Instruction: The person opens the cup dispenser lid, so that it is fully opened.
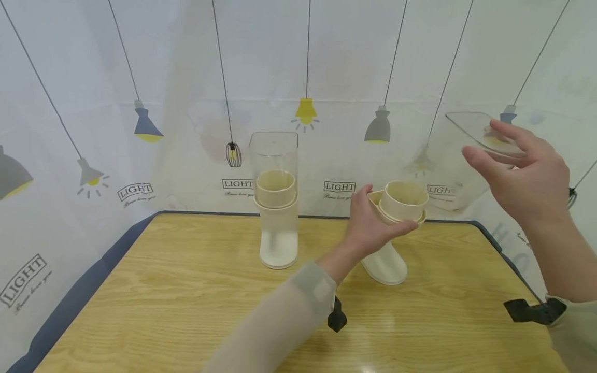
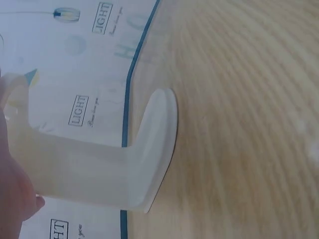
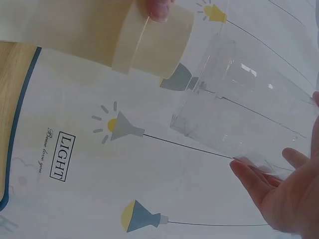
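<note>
Cream base (image 1: 402, 211) at four o'clock from head-view centre, left hand's (image 1: 370, 221) fingers curled round it! Clear container (image 3: 239, 97) at base's two o'clock, right hand's (image 3: 294, 199) fingers seemingly pinching it.

The left grip (image 1: 370, 223) hides the middle of a cream plastic stand with a round collar (image 1: 404, 210); the left wrist view's edge crops both. The right grip (image 1: 531, 178) covers part of a clear, box-shaped plastic container (image 3: 244, 104). The head view cuts off the near side of the pale wooden surface (image 1: 186, 290).
</note>
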Demonstrator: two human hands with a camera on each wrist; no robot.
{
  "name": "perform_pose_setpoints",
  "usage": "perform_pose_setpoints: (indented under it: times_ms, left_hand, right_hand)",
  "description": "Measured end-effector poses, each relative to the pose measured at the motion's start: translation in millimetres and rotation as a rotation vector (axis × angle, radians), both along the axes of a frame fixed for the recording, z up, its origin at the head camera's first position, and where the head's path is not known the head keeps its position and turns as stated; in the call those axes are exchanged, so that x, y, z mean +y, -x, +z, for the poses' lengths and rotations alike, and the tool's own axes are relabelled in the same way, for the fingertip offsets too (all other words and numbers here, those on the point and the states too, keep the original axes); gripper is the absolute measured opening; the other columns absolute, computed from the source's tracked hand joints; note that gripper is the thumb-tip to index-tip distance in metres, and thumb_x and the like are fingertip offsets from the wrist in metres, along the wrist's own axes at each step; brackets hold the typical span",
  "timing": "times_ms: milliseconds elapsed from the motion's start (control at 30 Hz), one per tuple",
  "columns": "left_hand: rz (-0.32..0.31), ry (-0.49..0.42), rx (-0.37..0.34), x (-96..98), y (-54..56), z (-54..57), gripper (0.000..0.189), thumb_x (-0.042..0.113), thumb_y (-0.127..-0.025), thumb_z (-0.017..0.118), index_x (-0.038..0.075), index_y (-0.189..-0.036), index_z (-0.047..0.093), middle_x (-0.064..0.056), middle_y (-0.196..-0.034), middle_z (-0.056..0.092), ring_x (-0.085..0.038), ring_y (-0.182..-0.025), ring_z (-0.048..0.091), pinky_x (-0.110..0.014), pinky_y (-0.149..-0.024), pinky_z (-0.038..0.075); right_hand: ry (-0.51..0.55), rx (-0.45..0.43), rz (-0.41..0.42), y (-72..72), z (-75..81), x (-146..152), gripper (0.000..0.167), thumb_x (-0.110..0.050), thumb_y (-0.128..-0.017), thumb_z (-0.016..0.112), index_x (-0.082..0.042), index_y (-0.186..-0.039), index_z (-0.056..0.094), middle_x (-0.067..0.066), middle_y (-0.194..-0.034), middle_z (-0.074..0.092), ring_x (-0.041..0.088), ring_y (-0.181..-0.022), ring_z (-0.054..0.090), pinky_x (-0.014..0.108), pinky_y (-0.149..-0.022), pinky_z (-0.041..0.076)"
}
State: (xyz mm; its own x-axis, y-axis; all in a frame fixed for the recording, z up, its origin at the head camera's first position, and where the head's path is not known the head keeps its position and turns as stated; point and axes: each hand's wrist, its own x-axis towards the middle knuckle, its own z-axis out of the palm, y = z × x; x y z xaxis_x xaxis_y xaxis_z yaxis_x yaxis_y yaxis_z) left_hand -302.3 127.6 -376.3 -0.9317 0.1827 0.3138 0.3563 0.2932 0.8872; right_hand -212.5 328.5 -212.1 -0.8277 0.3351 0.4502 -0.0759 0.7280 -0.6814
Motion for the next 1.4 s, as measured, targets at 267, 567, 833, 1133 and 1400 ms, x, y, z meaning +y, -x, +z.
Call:
perform_pose_setpoints:
  times_ms: [267,567,833,1133,1400]
  left_hand:
    - [0.092,-0.025,0.02,9.9,-11.6,-4.7,0.129,0.062,-0.07,0.1,0.019,-0.169,0.028,-0.003,-0.154,0.044,-0.01,-0.12,0.053,-0.028,-0.104,0.055]
    - [0.105,-0.018,-0.044,9.5,-10.5,-4.0,0.121,0.063,-0.075,0.096,0.029,-0.169,0.029,-0.008,-0.162,0.038,-0.015,-0.124,0.054,-0.036,-0.108,0.055]
    - [0.018,-0.012,-0.085,-1.7,-1.1,-2.5,0.117,0.063,-0.078,0.094,0.034,-0.171,0.029,-0.008,-0.163,0.041,-0.018,-0.128,0.055,-0.041,-0.11,0.055]
    - [-0.083,0.042,-0.122,-15.0,11.9,3.5,0.119,0.065,-0.08,0.092,0.04,-0.174,0.024,-0.003,-0.173,0.039,-0.024,-0.145,0.052,-0.05,-0.119,0.05]
    - [-0.111,0.067,-0.108,-14.6,24.6,2.3,0.118,0.065,-0.08,0.092,0.039,-0.174,0.025,-0.002,-0.171,0.044,-0.025,-0.146,0.053,-0.053,-0.12,0.049]
  right_hand:
    - [0.014,-0.003,-0.032,-4.6,-7.8,18,0.071,-0.058,-0.099,0.075,-0.049,-0.163,0.047,-0.007,-0.176,0.04,-0.02,-0.123,0.06,0.0,-0.071,0.038]
    - [-0.017,-0.1,-0.068,-6.9,-24.2,40,0.077,-0.064,-0.104,0.063,-0.052,-0.171,0.026,0.002,-0.184,0.021,0.037,-0.16,0.043,0.005,-0.065,0.034]
    - [-0.008,-0.146,-0.082,-7.2,-52.6,66,0.084,-0.061,-0.105,0.062,-0.038,-0.176,0.021,0.011,-0.185,0.014,0.044,-0.158,0.043,0.007,-0.064,0.041]
    - [-0.091,-0.233,-0.088,6.0,-96.0,94,0.094,-0.063,-0.105,0.061,-0.017,-0.177,0.021,0.026,-0.182,0.011,0.064,-0.145,0.046,0.062,-0.086,0.061]
    - [-0.167,-0.3,-0.064,21.5,-138.2,109,0.099,-0.064,-0.106,0.059,-0.007,-0.175,0.019,0.044,-0.175,0.008,0.069,-0.138,0.048,0.082,-0.102,0.045]
